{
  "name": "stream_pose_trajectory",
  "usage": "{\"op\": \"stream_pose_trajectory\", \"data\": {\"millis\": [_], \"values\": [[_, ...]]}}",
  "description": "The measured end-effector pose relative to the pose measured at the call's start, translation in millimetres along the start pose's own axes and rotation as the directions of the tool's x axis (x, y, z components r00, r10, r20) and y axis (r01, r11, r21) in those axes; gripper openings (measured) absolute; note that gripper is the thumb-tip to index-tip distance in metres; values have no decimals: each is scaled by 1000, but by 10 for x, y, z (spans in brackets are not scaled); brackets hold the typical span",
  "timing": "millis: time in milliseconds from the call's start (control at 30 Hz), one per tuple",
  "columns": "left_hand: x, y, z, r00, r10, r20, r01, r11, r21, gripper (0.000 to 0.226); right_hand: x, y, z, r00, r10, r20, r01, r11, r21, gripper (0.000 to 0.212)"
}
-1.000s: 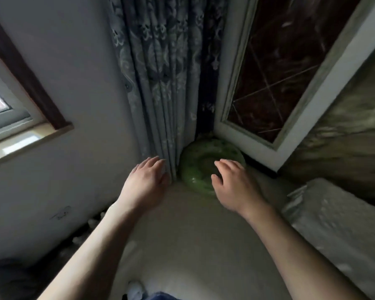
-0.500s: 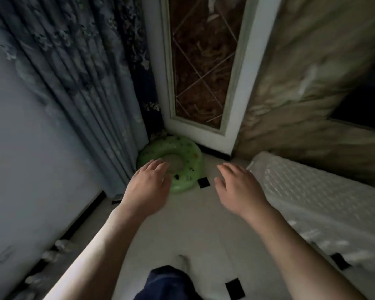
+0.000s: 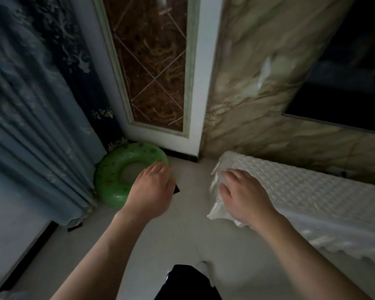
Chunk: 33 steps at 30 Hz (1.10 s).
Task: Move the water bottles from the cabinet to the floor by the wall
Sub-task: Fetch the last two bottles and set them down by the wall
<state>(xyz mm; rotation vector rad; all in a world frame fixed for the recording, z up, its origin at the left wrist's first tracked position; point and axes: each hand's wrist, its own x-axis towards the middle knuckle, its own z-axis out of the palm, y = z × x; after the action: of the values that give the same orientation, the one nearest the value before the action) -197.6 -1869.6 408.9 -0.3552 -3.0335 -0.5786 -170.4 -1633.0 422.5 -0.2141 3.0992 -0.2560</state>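
Note:
No water bottle shows clearly in the head view, and no cabinet is in sight. My left hand (image 3: 152,191) hangs open above the pale tiled floor (image 3: 178,241), fingers loosely apart, over the near edge of a green swim ring (image 3: 110,180). My right hand (image 3: 245,195) is also open and holds nothing; it hovers at the left end of a white quilted cover (image 3: 301,191). Both forearms reach in from the bottom of the frame.
A blue patterned curtain (image 3: 37,118) hangs at the left. A white-framed panel with brown glass (image 3: 152,68) stands in the corner, beside a marbled wall (image 3: 258,83). My dark trouser leg (image 3: 186,282) and foot show at the bottom.
The view has swung to the right, from the window wall and curtain to the corner and the quilted cover. Both hands stayed open and empty in front of me.

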Motion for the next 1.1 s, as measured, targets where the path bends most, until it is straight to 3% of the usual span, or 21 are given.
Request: {"op": "stream_pose_trajectory", "data": {"millis": [467,767,1000,1100], "values": [[1300,938,414,990,112,91,-106,992,-64,68,606,1205,-263,994,106,-15,-106,994,33,43],[1456,1754,652,980,163,112,-165,986,12,59,388,2023,-262,985,143,-94,-131,984,118,41],[1385,2816,1053,980,172,98,-175,984,27,46,-130,3093,-458,984,153,-92,-142,983,113,44],[1302,3286,1252,981,171,90,-174,984,27,56,-424,3581,-554,985,153,-75,-147,986,84,44]]}}
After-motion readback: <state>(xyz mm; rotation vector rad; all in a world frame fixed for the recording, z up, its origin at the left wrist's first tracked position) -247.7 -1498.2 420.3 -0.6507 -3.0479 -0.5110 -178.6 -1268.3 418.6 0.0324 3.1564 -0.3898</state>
